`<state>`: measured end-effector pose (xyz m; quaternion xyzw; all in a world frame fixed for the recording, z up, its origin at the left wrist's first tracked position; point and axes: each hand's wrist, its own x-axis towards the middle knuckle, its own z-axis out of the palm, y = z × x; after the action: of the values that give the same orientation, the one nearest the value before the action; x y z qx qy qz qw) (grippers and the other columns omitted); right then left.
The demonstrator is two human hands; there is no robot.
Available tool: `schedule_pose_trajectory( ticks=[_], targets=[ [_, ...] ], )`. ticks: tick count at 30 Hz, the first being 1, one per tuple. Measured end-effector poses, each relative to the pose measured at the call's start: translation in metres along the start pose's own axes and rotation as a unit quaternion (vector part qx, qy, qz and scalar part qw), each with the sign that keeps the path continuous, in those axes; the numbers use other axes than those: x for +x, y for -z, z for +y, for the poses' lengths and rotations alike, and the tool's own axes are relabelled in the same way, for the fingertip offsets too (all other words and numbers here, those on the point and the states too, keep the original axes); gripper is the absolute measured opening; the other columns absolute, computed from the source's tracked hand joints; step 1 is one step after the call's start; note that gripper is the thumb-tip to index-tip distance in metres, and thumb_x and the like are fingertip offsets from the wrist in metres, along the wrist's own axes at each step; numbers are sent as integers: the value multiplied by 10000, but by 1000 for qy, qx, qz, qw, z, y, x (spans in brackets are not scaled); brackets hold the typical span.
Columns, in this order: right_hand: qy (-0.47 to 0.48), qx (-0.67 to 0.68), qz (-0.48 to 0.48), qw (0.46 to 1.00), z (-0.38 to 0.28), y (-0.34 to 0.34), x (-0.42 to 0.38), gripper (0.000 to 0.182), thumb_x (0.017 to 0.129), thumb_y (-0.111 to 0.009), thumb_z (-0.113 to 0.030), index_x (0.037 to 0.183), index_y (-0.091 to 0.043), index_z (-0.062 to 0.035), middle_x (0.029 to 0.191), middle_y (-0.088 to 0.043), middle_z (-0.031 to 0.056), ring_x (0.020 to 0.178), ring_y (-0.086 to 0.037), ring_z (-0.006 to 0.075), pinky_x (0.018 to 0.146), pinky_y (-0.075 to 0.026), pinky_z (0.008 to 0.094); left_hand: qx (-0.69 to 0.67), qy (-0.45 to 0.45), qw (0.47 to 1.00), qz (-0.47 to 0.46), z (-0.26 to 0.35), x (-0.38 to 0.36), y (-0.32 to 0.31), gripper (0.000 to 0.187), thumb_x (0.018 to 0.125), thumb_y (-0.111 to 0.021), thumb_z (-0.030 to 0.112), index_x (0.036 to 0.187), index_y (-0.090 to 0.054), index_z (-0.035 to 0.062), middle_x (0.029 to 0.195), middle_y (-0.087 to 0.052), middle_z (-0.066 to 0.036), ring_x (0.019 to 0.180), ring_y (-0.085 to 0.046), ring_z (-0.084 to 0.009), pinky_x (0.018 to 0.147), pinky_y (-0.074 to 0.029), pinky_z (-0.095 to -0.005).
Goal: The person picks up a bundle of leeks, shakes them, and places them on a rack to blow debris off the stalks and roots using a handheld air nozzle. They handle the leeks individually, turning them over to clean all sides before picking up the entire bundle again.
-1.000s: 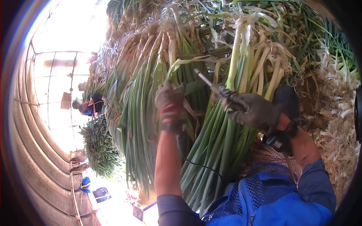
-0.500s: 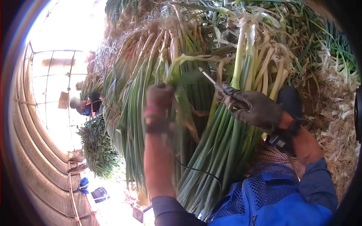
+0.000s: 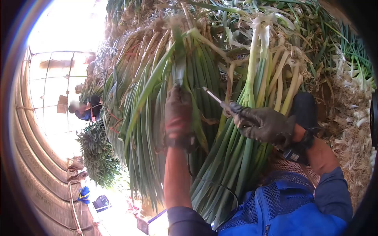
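My left hand [image 3: 179, 112], in a dark glove, is closed on a loose green onion leaf [image 3: 179, 59] that sticks up above the fist. My right hand [image 3: 267, 126], also gloved, grips a slim tool with a thin metal nozzle [image 3: 212, 95], which looks like an air blow gun. Its tip points up and left, a short way from my left hand. Under my right hand lies a bundle of long green onions [image 3: 226, 157], pale stems upward and green leaves hanging toward my lap. Behind my left hand hangs a larger pile of green onions [image 3: 145, 94].
Peeled scraps and roots [image 3: 350, 145] cover the ground at right. More leaves [image 3: 283, 15] heap at the back. Another person [image 3: 88, 108] is at far left, near a stack of onions [image 3: 98, 153]. A thin black cable [image 3: 220, 184] loops before my lap.
My left hand has moved right, nearer the tool tip, and the leaf in it now stands upward. My right hand stays almost in place, with the tool slightly lower.
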<state>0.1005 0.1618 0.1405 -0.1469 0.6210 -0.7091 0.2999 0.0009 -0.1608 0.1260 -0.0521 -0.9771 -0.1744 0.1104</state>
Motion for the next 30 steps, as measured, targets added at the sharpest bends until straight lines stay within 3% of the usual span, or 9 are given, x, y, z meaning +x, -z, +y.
schedule_pose_trajectory(
  ticks=[4,7,9,11,15,18,22,25,30],
  targets=[
    [61,-69,43,995,9,-10,11,530,973,-669,-78,1474,-516,1,1402,-659,158,1269,-643,194,1090,-495,324,58,-7,998,3,9,-14,17,481,953,-736,242,1345,-649,-23,1198,-746,-183,1128,-712,-321,1015,-531,-381],
    [53,-85,36,994,9,-12,10,483,967,-692,-123,1421,-568,-17,1274,-697,131,1160,-674,180,1034,-518,326,-142,167,976,-25,7,2,31,467,948,-717,276,1353,-658,52,1308,-676,-211,1244,-624,-385,1063,-495,-421],
    [59,-81,26,995,16,-14,5,423,976,-683,-124,1377,-597,-23,1140,-709,71,1080,-655,122,999,-516,305,-1,140,990,24,-13,21,39,498,945,-718,324,1354,-656,47,1268,-697,-207,1214,-638,-399,1049,-499,-433],
    [37,-106,28,993,11,-14,1,466,975,-687,-111,1419,-575,-32,1197,-708,75,1096,-658,125,1004,-517,311,95,90,990,46,-31,36,43,528,926,-724,407,1316,-682,54,1161,-743,-195,1151,-669,-407,1021,-506,-455],
    [-7,-123,-3,992,-1,-24,-2,541,961,-710,-172,1467,-559,-51,1315,-704,157,1162,-705,214,1020,-532,334,57,184,977,-89,-30,42,42,474,925,-735,310,1244,-698,-38,980,-787,-172,881,-756,-261,781,-573,-373],
    [99,-65,21,993,4,-33,6,642,973,-684,-85,1570,-447,-77,1382,-669,109,1230,-646,151,1050,-503,314,11,235,956,-174,-21,35,59,398,894,-773,285,1118,-738,-42,833,-767,-126,755,-723,-180,674,-551,-338],
    [137,-99,63,984,7,-24,22,665,968,-682,-87,1583,-430,-86,1393,-669,117,1257,-651,183,1063,-501,321,-168,305,912,-217,37,-24,118,297,886,-795,218,1048,-753,-28,869,-739,-54,759,-662,-109,678,-533,-294],
    [57,-134,-16,989,-15,-33,20,652,974,-672,-88,1580,-432,-77,1378,-675,115,1233,-664,190,1056,-505,326,-237,313,874,-287,-3,-71,123,266,912,-795,191,1068,-752,-20,899,-736,-37,751,-643,-97,684,-530,-290],
    [26,-211,-10,977,-12,-52,43,641,995,-665,-156,1584,-429,-72,1267,-715,114,1120,-694,193,997,-530,330,-266,359,877,-174,14,-90,113,288,959,-792,268,1049,-747,-3,857,-711,19,721,-600,-53,646,-494,-250]
  ],
)
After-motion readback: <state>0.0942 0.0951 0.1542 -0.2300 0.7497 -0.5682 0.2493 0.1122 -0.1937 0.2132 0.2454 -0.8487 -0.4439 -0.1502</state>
